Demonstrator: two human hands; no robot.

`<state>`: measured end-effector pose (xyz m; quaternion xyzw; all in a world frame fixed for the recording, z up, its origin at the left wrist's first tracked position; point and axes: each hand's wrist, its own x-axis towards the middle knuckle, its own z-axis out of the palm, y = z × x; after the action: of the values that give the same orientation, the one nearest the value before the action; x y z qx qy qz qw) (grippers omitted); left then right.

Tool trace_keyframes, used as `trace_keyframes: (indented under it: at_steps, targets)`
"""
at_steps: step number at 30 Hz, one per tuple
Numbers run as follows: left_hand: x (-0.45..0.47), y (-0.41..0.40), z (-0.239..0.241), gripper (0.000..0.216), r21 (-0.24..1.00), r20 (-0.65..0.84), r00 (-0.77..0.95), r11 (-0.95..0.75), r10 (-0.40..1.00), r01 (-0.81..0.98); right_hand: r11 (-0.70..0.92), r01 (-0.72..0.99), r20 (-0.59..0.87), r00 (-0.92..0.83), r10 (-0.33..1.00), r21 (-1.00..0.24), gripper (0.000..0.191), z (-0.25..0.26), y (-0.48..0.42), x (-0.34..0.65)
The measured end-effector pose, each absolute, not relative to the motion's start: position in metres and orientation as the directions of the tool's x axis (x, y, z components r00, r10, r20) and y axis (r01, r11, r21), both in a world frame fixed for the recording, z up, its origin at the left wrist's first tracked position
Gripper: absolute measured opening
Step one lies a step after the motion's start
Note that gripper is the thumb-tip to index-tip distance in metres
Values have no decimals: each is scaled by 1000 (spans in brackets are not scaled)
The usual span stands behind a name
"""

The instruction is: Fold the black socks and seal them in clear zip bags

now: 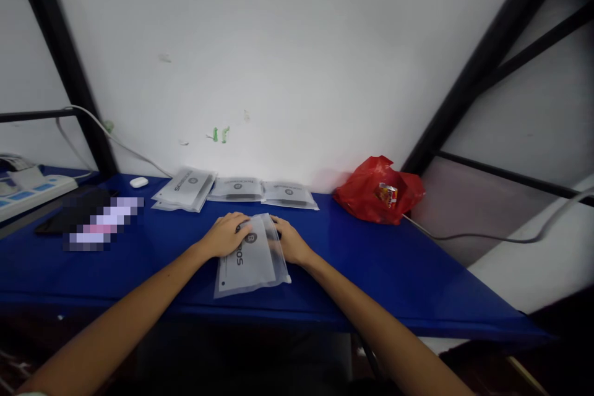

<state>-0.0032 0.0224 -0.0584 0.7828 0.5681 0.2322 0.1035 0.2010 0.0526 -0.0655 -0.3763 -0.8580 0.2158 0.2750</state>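
A frosted plastic zip bag (260,263) with dark printed lettering and a round logo lies tilted over the front of the blue desk. My left hand (225,235) is closed on its left side, thumb on top of the film. At the bag's right edge, where the white slider (288,278) sits, is my right hand (291,242). Its fingers are curled and partly covered by the film; whether they are inside or behind it I cannot tell. Something dark shows at those fingers, too hidden to name.
Along the wall lie more filled zip bags, stacked at left (188,189) and flat at centre (237,188) and right (290,193). A red plastic bag (366,192), white earbud case (138,182), dark tablet-like device (77,210) and power strip (41,192) share the blue desk (371,278).
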Motion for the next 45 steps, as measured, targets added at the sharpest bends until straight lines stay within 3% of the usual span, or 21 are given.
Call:
trace_keyframes:
  at_steps: [5, 11, 19, 25, 33, 41, 45]
  targets:
    - [-22, 31, -52, 43, 346, 221, 100, -174, 970, 922, 654, 470, 330, -599, 730, -593, 28, -60, 54, 207]
    - [-43, 34, -49, 25, 478, 112, 73, -118, 991, 870, 538, 579, 264, -492, 830, -613, 31, -57, 54, 221]
    - [-49, 20, -41, 19, 554, 129, 8, -79, 992, 829, 438, 709, 280, -338, 899, -552, 9, -55, 49, 226]
    - [-92, 22, -27, 17, 519, 201, -112, -9, 973, 855, 318, 764, 270, -195, 943, -561, 8, -54, 48, 242]
    - [-161, 32, -4, 17, 406, 175, -214, 128, 961, 905, 354, 734, 337, -179, 924, -580, 14, -61, 53, 249]
    - [-185, 51, 1, 18, 238, 132, -85, 51, 988, 970, 352, 736, 334, -181, 925, -578, 18, -64, 53, 248]
    - [-190, 56, 0, 18, 191, 140, -110, 82, 984, 978, 340, 760, 317, -185, 930, -553, 16, -63, 49, 245]
